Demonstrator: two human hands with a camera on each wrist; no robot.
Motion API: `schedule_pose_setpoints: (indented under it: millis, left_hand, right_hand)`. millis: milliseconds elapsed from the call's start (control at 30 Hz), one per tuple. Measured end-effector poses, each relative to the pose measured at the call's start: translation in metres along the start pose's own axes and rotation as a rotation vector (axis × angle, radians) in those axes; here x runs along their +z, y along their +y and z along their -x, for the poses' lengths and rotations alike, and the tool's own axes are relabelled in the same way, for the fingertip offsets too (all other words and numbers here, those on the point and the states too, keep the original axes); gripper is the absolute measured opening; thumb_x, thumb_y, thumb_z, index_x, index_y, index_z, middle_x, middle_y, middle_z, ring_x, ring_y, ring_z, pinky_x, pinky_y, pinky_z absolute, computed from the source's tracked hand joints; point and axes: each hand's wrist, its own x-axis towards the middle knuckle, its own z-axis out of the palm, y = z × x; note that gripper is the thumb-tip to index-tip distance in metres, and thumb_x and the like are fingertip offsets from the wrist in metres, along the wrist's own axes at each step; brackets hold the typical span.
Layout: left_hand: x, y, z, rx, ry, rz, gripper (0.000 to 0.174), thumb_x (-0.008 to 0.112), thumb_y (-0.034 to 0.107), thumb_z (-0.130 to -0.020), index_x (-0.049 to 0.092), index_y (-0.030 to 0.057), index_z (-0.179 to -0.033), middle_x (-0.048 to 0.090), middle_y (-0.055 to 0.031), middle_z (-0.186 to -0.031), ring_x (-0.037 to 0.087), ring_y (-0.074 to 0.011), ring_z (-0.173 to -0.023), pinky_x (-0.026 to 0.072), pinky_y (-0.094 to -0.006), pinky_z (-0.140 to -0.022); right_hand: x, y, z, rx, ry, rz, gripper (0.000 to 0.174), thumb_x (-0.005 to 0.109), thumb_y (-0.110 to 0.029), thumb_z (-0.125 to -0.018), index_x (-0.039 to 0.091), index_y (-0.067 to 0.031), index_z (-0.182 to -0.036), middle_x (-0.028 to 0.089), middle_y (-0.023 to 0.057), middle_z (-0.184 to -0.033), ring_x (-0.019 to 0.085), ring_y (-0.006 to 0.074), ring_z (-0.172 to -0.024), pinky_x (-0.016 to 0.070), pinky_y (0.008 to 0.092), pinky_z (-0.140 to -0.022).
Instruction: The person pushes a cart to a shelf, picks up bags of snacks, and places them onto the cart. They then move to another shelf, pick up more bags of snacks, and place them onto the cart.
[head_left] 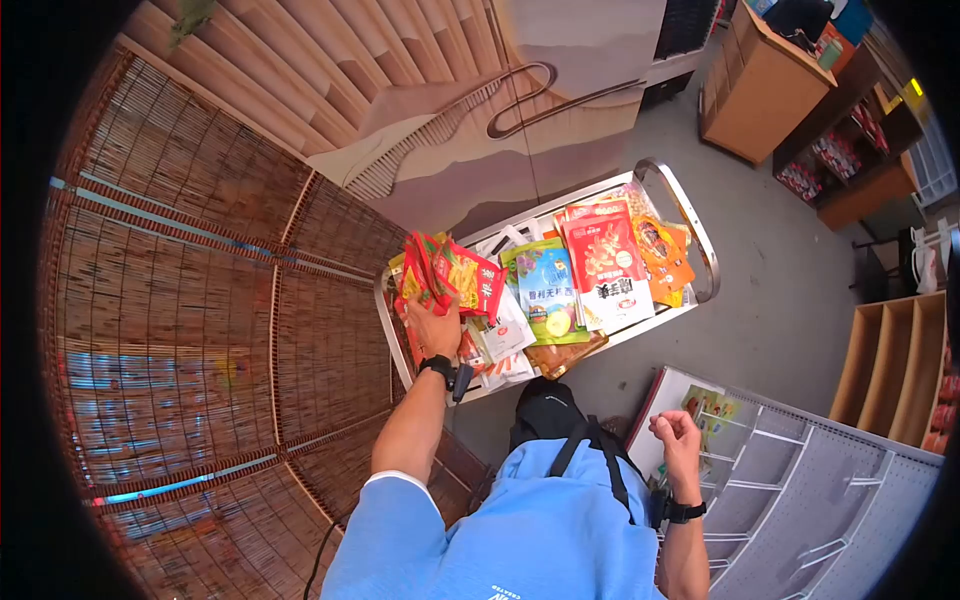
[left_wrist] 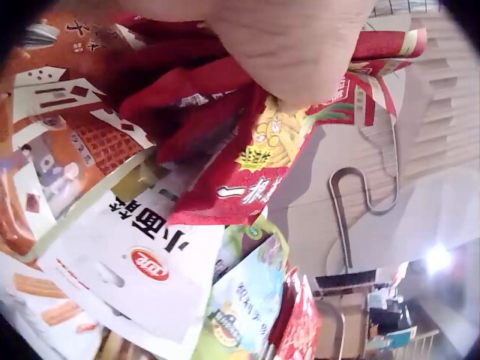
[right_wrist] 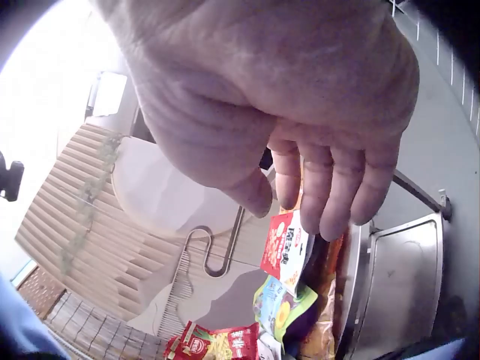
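My left hand (head_left: 437, 328) grips red snack packets (head_left: 482, 283) at the left end of a loaded cart (head_left: 643, 326). In the left wrist view, these red packets (left_wrist: 232, 180) hang crumpled beneath the hand, over a white packet (left_wrist: 127, 270) and orange packets (left_wrist: 79, 161). Toward the middle of the cart lies a blue and green bag (head_left: 548, 285), with a red and white bag (head_left: 605, 262) to its right. My right hand (head_left: 680, 447) hangs away from the cart, holding nothing, fingers loosely curled; the right wrist view shows its palm (right_wrist: 277, 97).
A metal handle (head_left: 697, 215) rises at the cart's right end. Bamboo blinds (head_left: 180, 330) stand close on the left, and a patterned wall panel (head_left: 450, 150) behind. A white rack (head_left: 780, 480) is by my right arm; a wooden cabinet (head_left: 755, 85) stands at the far right.
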Motion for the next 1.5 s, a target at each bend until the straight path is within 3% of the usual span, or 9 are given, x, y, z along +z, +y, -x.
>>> schedule_pose_setpoints:
  millis: [167, 200, 367, 467, 600, 933, 1167, 1300, 1500]
  left_hand:
    - [-0.004, -0.013, 0.012, 0.22, -0.112, -0.103, 0.108, 0.08, 0.05, -0.079, 0.023, -0.0019, -0.155, 0.024, -0.0321, -0.157, 0.022, -0.0454, -0.147, 0.0171, -0.0544, -0.122]
    - [-0.003, -0.015, 0.015, 0.232, -0.168, -0.108, 0.115, 0.08, 0.054, -0.078, 0.016, 0.0054, -0.16, 0.011, -0.0319, -0.163, 0.012, -0.0482, -0.151, 0.0136, -0.0565, -0.123]
    - [0.003, 0.001, 0.023, 0.264, -0.22, -0.141, 0.11, 0.079, 0.056, -0.078, 0.016, 0.0211, -0.162, 0.005, -0.0311, -0.164, 0.004, -0.0569, -0.149, 0.0143, -0.0624, -0.121]
    - [0.011, 0.018, 0.013, 0.089, -0.355, -0.289, 0.108, 0.079, 0.056, -0.077, 0.016, 0.0321, -0.162, 0.003, -0.0264, -0.166, 0.003, -0.0594, -0.148, 0.0181, -0.0704, -0.116]
    - [0.024, 0.018, 0.003, 0.095, -0.41, -0.454, 0.112, 0.082, 0.056, -0.075, 0.016, 0.0315, -0.162, 0.001, -0.0252, -0.167, -0.002, -0.0598, -0.148, 0.0167, -0.0775, -0.111]
    - [0.023, 0.013, 0.013, 0.103, -0.315, -0.313, 0.116, 0.087, 0.047, -0.073, 0.015, 0.0321, -0.162, 0.005, -0.0222, -0.167, 0.0, -0.0517, -0.152, 0.0165, -0.0699, -0.116]
    - [0.031, 0.041, -0.007, -0.071, -0.346, -0.41, 0.112, 0.086, 0.045, -0.074, 0.018, 0.0334, -0.162, 0.006, -0.0202, -0.168, 0.003, -0.0497, -0.152, 0.0184, -0.0724, -0.115]
    - [0.024, 0.035, -0.004, -0.013, -0.386, -0.419, 0.113, 0.087, 0.045, -0.073, 0.018, 0.0334, -0.162, 0.005, -0.0192, -0.168, 0.002, -0.0482, -0.153, 0.0183, -0.0741, -0.114]
    - [0.009, 0.021, 0.007, 0.122, -0.307, -0.356, 0.12, 0.088, 0.044, -0.072, 0.013, 0.023, -0.163, 0.007, -0.0216, -0.167, 0.004, -0.0441, -0.154, 0.0133, -0.0677, -0.119]
  right_hand:
    - [0.008, 0.004, 0.002, 0.045, 0.006, -0.02, 0.016, 0.066, -0.016, -0.099, 0.062, -0.0019, -0.105, 0.072, 0.0087, -0.1, 0.069, 0.0149, -0.089, 0.0545, 0.0283, -0.082]
    - [0.009, 0.006, 0.002, 0.042, 0.014, -0.023, 0.016, 0.066, -0.016, -0.099, 0.062, -0.0019, -0.105, 0.072, 0.0087, -0.1, 0.069, 0.0149, -0.089, 0.0545, 0.0283, -0.082]
    - [0.014, 0.012, 0.0, 0.028, -0.019, -0.018, 0.015, 0.066, -0.013, -0.098, 0.061, -0.0018, -0.106, 0.073, 0.0087, -0.1, 0.068, 0.0138, -0.089, 0.054, 0.0279, -0.082]
    - [0.017, 0.01, 0.002, 0.034, -0.027, 0.006, 0.015, 0.066, -0.013, -0.098, 0.061, -0.0017, -0.107, 0.073, 0.0087, -0.1, 0.068, 0.0134, -0.089, 0.0536, 0.0275, -0.082]
    - [0.016, 0.019, -0.001, 0.046, -0.043, 0.039, 0.016, 0.066, -0.014, -0.098, 0.062, -0.0014, -0.107, 0.073, 0.0086, -0.1, 0.068, 0.0133, -0.089, 0.0533, 0.0275, -0.082]
    - [0.015, 0.019, 0.001, 0.117, -0.017, 0.06, 0.018, 0.066, -0.015, -0.098, 0.062, 0.0003, -0.108, 0.073, 0.0087, -0.1, 0.068, 0.0137, -0.091, 0.0538, 0.0281, -0.083]
    - [0.012, 0.01, 0.003, 0.156, -0.002, 0.048, 0.018, 0.066, -0.013, -0.097, 0.063, 0.0008, -0.107, 0.073, 0.0086, -0.1, 0.068, 0.0143, -0.091, 0.0544, 0.028, -0.085]
    - [0.007, 0.018, 0.002, 0.147, 0.012, 0.026, 0.018, 0.067, -0.013, -0.096, 0.063, 0.0011, -0.107, 0.072, 0.0083, -0.099, 0.068, 0.0143, -0.091, 0.0546, 0.0282, -0.085]
    - [0.0, 0.03, 0.005, 0.107, 0.084, -0.029, 0.015, 0.067, -0.013, -0.096, 0.064, -0.0002, -0.103, 0.07, 0.0048, -0.092, 0.065, 0.0112, -0.083, 0.0528, 0.0264, -0.077]
